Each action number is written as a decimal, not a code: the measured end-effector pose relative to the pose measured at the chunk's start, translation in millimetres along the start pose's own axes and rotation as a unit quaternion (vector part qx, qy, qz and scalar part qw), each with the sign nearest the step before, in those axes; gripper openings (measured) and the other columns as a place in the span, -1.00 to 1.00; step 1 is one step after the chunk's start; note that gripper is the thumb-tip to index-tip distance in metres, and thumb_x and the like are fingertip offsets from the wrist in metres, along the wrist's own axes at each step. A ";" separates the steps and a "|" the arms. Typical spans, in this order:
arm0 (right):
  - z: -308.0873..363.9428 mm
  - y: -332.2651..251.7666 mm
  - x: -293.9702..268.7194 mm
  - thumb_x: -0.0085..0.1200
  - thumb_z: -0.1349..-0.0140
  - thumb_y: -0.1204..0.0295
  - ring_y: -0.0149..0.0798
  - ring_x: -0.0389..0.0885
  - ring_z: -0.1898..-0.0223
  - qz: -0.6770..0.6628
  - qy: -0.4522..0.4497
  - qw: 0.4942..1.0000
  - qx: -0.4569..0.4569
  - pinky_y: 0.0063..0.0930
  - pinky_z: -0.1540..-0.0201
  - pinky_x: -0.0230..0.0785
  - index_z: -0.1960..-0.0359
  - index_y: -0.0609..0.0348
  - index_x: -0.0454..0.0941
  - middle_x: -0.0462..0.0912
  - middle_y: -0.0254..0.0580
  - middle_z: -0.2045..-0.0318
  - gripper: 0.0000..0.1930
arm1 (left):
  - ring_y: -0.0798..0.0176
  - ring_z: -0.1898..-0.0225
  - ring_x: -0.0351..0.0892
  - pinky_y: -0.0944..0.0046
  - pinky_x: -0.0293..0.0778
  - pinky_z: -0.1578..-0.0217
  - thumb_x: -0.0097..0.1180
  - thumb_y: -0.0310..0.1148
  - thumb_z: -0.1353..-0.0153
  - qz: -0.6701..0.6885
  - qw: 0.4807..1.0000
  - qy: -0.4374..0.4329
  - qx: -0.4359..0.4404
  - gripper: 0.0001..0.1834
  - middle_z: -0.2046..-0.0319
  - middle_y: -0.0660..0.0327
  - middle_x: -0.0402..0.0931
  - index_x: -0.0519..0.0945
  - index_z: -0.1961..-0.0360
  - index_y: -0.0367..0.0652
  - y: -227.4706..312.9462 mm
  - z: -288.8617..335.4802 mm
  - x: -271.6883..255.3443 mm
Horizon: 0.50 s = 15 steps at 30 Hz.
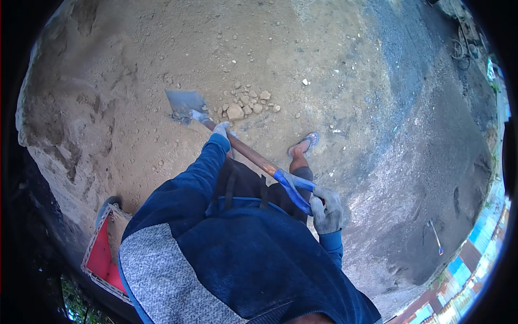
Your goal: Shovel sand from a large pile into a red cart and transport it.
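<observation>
A shovel (251, 155) with a wooden shaft slants across the front of my body. Its flat metal blade (186, 101) lies at the ground on the far left, with its tip in loose soil. My left hand (221, 129), in a pale glove, is closed round the shaft just above the blade. The blue D-shaped handle (295, 189) is at the near right end, where my gloved right hand (328, 209) grips it. Beside the blade, to its right, sits a small heap of tan stones and clods (245, 105).
A red crate (100, 254) with a pale rim stands at my left. The rough dirt bank (67, 119) rises on the left. A second shovel (435, 236) lies at the far right, near a corrugated metal fence (475, 259). Bicycle wheels (459, 51) show at the top right.
</observation>
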State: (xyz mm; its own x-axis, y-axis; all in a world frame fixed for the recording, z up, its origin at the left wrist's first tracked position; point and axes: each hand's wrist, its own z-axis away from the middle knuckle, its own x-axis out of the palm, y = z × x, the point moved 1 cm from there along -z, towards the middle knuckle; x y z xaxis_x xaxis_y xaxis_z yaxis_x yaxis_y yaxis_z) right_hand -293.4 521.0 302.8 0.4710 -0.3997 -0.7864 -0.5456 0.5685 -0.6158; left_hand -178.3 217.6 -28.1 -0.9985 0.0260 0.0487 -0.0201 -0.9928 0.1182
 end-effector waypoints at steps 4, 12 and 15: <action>15.3 113.2 -15.2 0.14 0.08 0.51 -0.13 0.55 0.34 -0.267 0.046 0.878 0.394 -0.41 0.32 0.47 0.12 0.33 0.37 0.49 -0.03 0.29 -0.58 | 0.11 0.68 0.30 -0.02 0.41 0.41 0.01 -0.25 -0.10 0.120 0.992 -0.013 0.023 -0.74 0.78 0.24 0.24 0.31 0.66 -0.05 -54.1 -8.9 39.0; 50.6 392.5 -109.8 0.04 0.16 0.65 -0.32 0.36 0.82 -0.232 0.184 0.750 0.592 -0.47 0.79 0.30 0.39 0.22 0.38 0.41 -0.21 0.69 -0.77 | 0.07 0.65 0.32 -0.13 0.36 0.34 0.04 -0.13 -0.08 0.215 0.954 -0.106 -0.182 -0.70 0.76 0.24 0.28 0.33 0.68 0.02 -306.2 -17.3 244.6; 32.3 434.6 -200.9 0.04 0.10 0.61 -0.35 0.30 0.86 -0.133 0.224 0.762 0.593 -0.48 0.84 0.20 0.44 0.20 0.40 0.39 -0.27 0.72 -0.85 | 0.08 0.65 0.35 -0.11 0.40 0.45 0.05 -0.17 -0.09 0.168 0.956 -0.079 -0.227 -0.74 0.69 0.24 0.28 0.31 0.59 -0.02 -391.3 -2.8 340.2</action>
State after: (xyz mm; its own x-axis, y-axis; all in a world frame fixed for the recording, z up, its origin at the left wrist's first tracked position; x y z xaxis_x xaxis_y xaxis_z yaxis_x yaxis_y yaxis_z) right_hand -602.8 871.6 194.7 0.0269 -0.6687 -0.7430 0.6623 0.5687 -0.4878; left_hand -510.2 614.6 -60.6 -0.9332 -0.3207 0.1622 0.2436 -0.8963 -0.3707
